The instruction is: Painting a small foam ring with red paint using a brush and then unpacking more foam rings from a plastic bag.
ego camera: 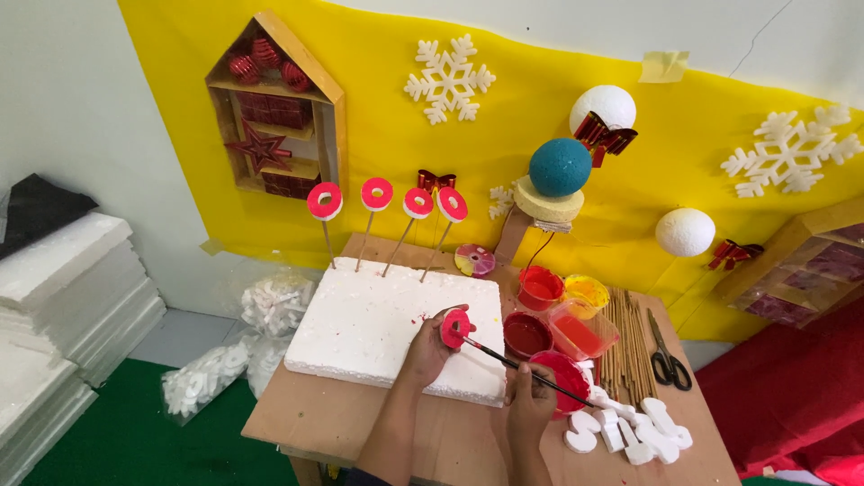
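Painting a foam ring red, held over the white slab

I see the left hand (423, 353) pinching the round red-painted foam ring with a centre hole (455, 328) above the white foam slab (378, 326), fingers closed on its lower edge. The right hand (529, 396) is closed around the thin dark-handled paintbrush (515, 364), its tip touching the ring's face. My judgement: keep the ring steady, turn it slowly, load little paint from the round red paint pot (565, 373), avoid drips on the slab

Scissors (667, 364) beside bamboo skewers (623, 342); teal ball (560, 167) behind
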